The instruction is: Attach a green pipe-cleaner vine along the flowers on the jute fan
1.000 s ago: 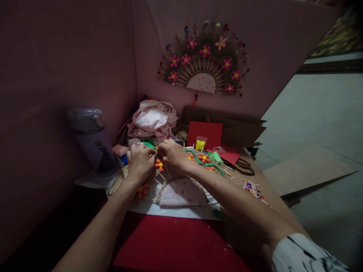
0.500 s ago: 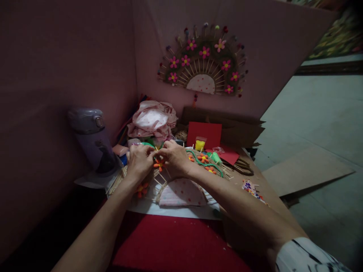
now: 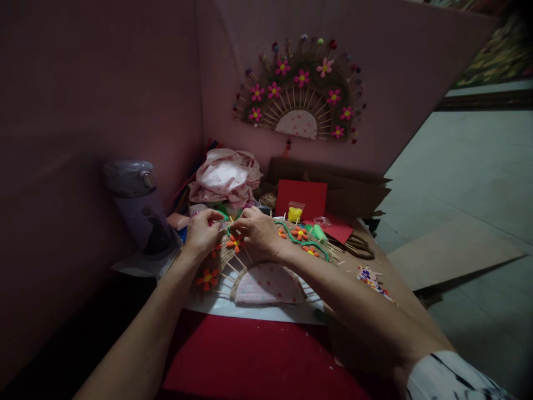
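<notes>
A half-round fan craft of wooden sticks and twine lies flat on the table, with a pink dotted centre, orange flowers and a green cord along its arc. My left hand and my right hand meet at its top rim. Both have their fingers pinched together around the green cord's end near a stick, just above an orange flower. What exactly sits between the fingertips is too small to see.
A finished fan with pink flowers hangs on the pink wall. A purple flask stands at left, pink cloth behind, red card and a yellow packet at the back, scissors at right, red mat in front.
My left hand has lifted slightly up and away from the fan's left side, uncovering the lower orange flower. Both hands stay pinched together at the rim.
</notes>
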Action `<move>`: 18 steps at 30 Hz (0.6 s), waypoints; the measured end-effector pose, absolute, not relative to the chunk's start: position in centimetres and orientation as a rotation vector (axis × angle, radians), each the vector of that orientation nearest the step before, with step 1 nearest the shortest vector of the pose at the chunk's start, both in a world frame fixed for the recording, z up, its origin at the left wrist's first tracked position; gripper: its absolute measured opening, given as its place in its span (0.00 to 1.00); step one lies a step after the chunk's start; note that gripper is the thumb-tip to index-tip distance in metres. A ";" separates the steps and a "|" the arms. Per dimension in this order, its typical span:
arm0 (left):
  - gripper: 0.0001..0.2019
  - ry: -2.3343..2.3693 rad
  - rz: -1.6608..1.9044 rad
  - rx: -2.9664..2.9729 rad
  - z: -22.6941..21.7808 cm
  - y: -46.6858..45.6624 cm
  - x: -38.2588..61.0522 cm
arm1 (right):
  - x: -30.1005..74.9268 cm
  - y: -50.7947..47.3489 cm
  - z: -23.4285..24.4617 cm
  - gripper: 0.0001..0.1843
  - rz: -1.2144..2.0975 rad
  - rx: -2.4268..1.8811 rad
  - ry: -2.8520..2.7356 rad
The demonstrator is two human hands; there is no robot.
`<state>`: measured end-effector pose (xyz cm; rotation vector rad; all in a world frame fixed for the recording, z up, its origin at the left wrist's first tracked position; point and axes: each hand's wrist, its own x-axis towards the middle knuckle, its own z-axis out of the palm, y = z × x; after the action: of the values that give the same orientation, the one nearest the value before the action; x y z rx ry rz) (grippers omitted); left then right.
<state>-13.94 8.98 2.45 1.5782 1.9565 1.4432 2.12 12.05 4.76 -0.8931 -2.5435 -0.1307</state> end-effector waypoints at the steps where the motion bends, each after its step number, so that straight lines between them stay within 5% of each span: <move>1: 0.09 1.911 1.455 1.575 2.5 9.0 -13.9 | 2.1 12.1 4.7 0.07 -0.127 -0.888 -2.538; 18: 0.12 1.586 1.642 1.448 1.8 9.3 -13.4 | 2.3 11.9 4.7 0.10 -0.078 -0.945 -2.566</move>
<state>-13.37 9.29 1.79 1.4485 1.5855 1.6423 2.30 11.92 4.66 -0.9451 -2.5659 -0.0780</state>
